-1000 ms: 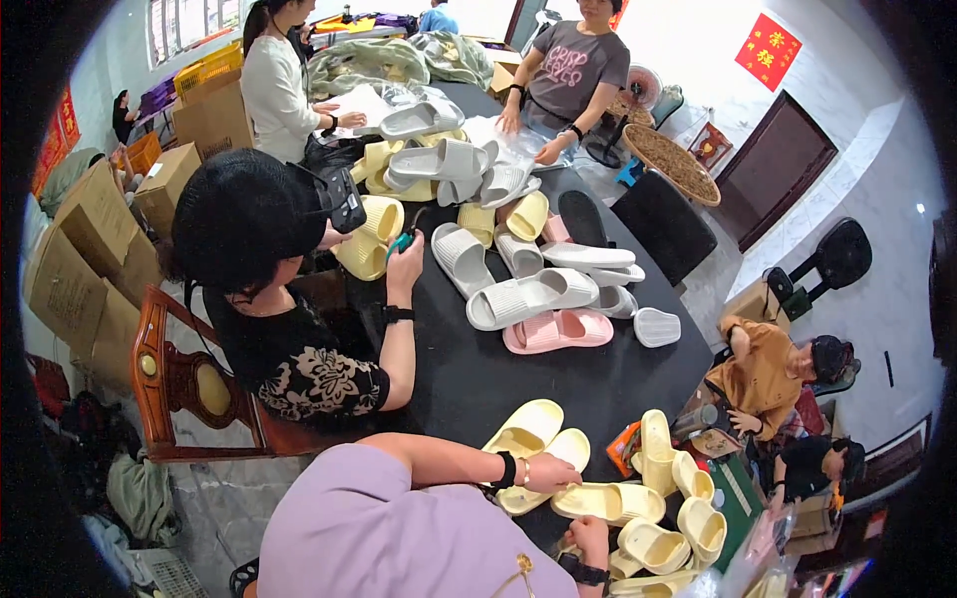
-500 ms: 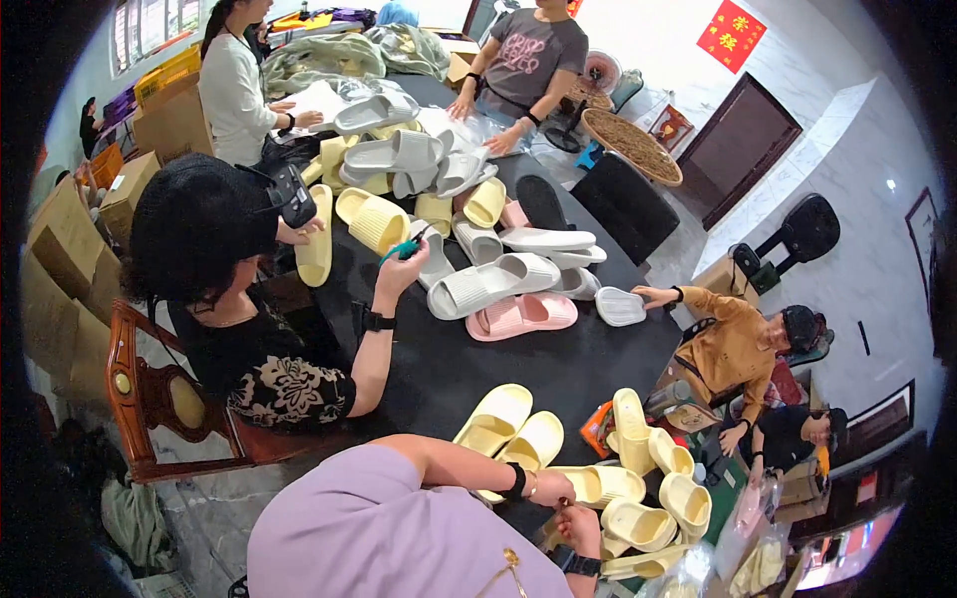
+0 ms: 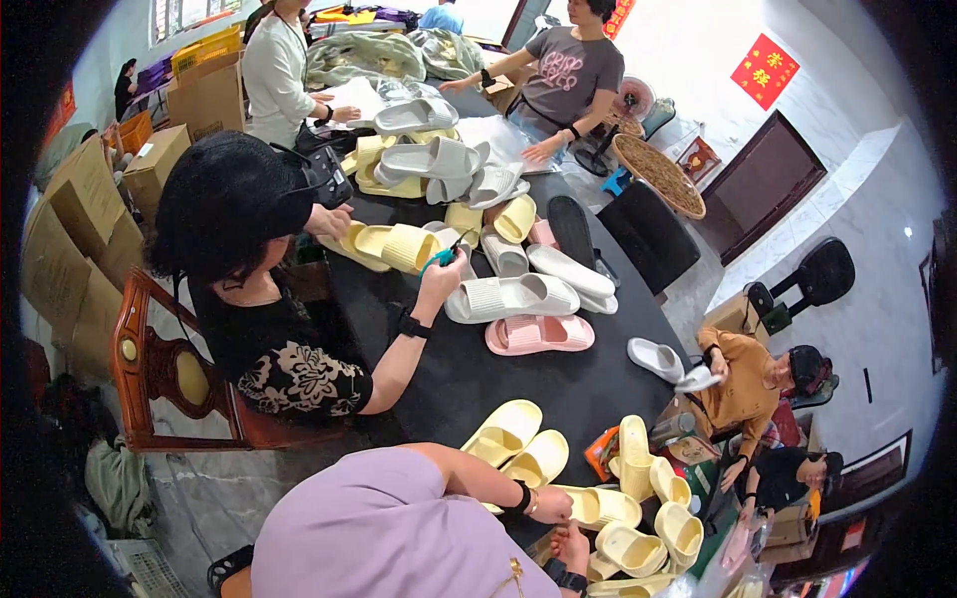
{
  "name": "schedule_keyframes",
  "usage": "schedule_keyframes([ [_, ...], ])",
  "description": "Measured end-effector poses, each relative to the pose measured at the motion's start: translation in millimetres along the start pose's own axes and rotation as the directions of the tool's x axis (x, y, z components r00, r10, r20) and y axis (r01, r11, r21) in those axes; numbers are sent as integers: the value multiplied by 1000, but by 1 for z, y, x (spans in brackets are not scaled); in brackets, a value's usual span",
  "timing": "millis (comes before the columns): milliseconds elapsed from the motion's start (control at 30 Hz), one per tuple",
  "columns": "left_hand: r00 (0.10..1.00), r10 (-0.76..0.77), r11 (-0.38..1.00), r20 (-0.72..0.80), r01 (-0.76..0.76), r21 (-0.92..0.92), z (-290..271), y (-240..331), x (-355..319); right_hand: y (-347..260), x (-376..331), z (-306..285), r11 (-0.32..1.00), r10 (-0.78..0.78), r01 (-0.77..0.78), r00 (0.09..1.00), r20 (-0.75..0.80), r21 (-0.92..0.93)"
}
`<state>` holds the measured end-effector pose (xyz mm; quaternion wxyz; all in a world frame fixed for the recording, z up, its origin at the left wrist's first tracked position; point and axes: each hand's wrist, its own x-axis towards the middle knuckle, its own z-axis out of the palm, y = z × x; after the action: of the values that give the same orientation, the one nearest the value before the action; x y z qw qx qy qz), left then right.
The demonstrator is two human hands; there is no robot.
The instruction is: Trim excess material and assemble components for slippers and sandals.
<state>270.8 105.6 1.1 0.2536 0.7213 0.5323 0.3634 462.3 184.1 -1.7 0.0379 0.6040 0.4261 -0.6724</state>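
1. A pale yellow slipper (image 3: 610, 506) lies on the black table (image 3: 429, 374), just beyond the hands, its broad strap arched over the footbed.
2. The left hand (image 3: 548, 506) reaches in near the slipper's closer end, fingers curled, a black band at the wrist.
3. The right hand (image 3: 571, 546) sits just below, fingers bent toward the left's fingertips; whether either hand grips something cannot be told.
4. More yellow slippers (image 3: 681, 531) crowd to the right; a yellow pair (image 3: 503, 429) lies beyond the left forearm.
5. Farther off lie a pink slipper (image 3: 540, 335) and grey slippers (image 3: 513, 297).
6. A co-worker in black (image 3: 299, 374) holds a teal-handled tool (image 3: 439, 257).
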Motion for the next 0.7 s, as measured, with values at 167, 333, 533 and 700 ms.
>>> schedule_keyframes([
  [167,991,114,992,77,-118,43,-1,19,-8,24,53,-13,987,-43,19,988,147,159],
  [333,964,257,961,72,-247,-123,4,30,-14,-1,15,20,964,-198,220,969,-150,147],
  [533,981,58,449,186,141,-882,-93,72,-27,7,46,11,971,-215,222,973,-82,92],
  [700,928,-356,259,-111,-16,-966,-187,60,-56,-14,-11,25,993,-67,50,985,-160,-105],
])
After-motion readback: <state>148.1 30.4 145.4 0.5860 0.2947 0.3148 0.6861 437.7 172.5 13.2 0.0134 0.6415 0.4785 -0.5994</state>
